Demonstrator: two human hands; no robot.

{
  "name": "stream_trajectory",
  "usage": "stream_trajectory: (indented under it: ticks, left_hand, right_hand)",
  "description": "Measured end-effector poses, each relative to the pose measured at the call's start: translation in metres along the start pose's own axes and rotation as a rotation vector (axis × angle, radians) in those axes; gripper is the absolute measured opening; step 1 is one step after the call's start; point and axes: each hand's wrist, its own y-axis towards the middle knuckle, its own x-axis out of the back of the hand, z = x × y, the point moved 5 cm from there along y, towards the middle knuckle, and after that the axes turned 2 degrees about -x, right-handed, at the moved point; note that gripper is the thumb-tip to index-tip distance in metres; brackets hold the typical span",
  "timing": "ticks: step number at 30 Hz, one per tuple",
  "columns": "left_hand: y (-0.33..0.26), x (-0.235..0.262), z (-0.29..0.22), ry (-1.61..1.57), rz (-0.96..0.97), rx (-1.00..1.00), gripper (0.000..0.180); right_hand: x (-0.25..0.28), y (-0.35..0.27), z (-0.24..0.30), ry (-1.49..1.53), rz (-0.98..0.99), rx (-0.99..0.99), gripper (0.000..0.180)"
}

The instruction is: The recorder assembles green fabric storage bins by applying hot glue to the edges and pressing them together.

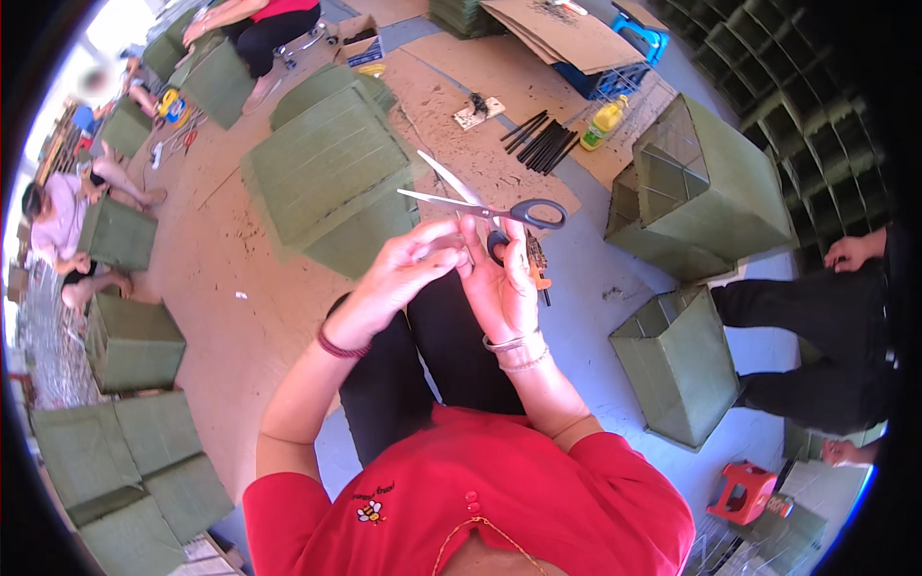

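Note:
A pair of scissors [488, 212] with dark handles hangs from my right hand [501, 293], one handle loop around its fingers. The blades are spread and point up and to the left. My left hand [408, 267] is closed in a pinch, its fingertips meeting those of my right hand. Whatever lies between the fingertips is too small to make out. Just beyond my hands stands a green fabric-covered box [322, 163]. Partly hidden behind my right hand is an orange tool [540, 278].
Black sticks [547, 144] and a yellow bottle [604, 122] lie ahead on cardboard. Open green boxes [687, 370] stand at right, beside a person in dark trousers [807, 336]. Another person [67, 226] sits far left. Flat green panels [86, 451] lie near left; a red stool [741, 492] stands near right.

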Motion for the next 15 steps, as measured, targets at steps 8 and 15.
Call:
stream_trajectory:
  ticks: [8,15]
  left_hand:
    - [-0.060,-0.016,0.031,-0.475,-0.451,-0.190,0.019]
    - [-0.083,-0.002,0.026,-0.213,-0.417,-0.018,0.020]
  right_hand:
    - [0.003,-0.058,-0.030,-0.727,0.134,-0.111,0.033]
    - [0.024,-0.065,-0.021,-0.652,0.244,-0.431,0.043]
